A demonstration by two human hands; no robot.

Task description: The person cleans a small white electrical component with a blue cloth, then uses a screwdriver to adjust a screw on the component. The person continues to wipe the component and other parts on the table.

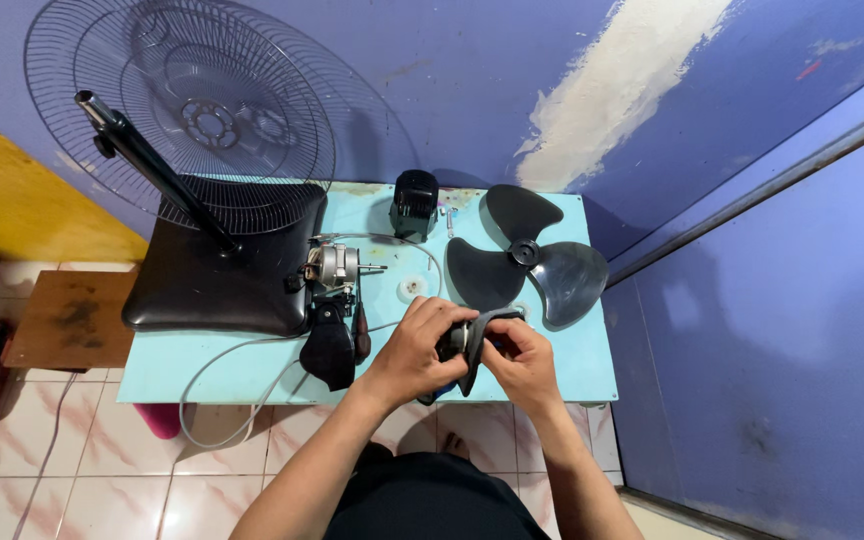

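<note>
Both hands met over the near edge of the light blue table (572, 370). The left hand (414, 345) was closed around a small dark part (455, 340), largely hidden; the right hand (520, 357) pinched a dark cloth (484, 335) against it — its exact kind could not be told. In the inspector's judgement, wiping would go best with the left hand holding the part steady and turning it while the cloth worked its surface, kept over the table in case of a slip. Just beyond lay a black three-blade fan blade (527, 265), a bare fan motor (335, 266) with grey cable, a black rear cover (414, 203), the black fan base (222, 275) and wire guards (192, 110) leaning on the wall.
</note>
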